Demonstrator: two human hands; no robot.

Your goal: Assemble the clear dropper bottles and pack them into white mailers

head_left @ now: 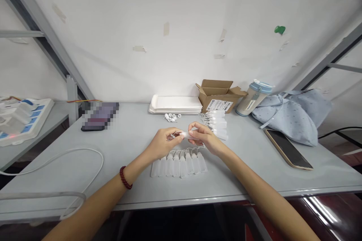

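A small translucent plastic bottle [191, 135] lies sideways between my hands. My right hand [206, 137] pinches its body. At the neck end, the fingers of my left hand [166, 141] are closed on a white cap [184, 134], partly hidden by the fingertips. Just below the hands, a row of similar bottles [177, 166] with thin white strings at their tops lies on the grey table [127, 192]. More bottles [217, 124] are lined up behind my right hand. Several loose white caps [171, 117] sit in a small pile beyond my left hand.
White trays [178, 104] are stacked by the wall, beside an open cardboard box [219, 99]. To the right are a tumbler [253, 99], a blue cloth bag [291, 115] and a phone [287, 150]. A cable [96, 152] and a blurred-out device [100, 116] are at left.
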